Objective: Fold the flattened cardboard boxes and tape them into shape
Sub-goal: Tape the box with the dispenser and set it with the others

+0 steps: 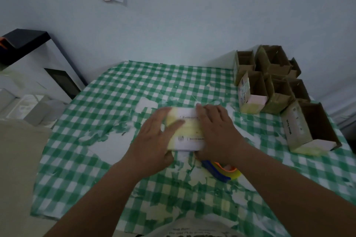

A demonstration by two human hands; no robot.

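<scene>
Left hand (154, 136) and right hand (215, 131), fingers spread flat, pressing the cardboard box (185, 129) on the checked tablecloth (96, 159); flaps likely to spring apart if released untaped.

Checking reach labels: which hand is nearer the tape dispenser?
Right. The right hand rests on the box, its wrist just above the tape dispenser; the left hand is across the box, farther left.
</scene>
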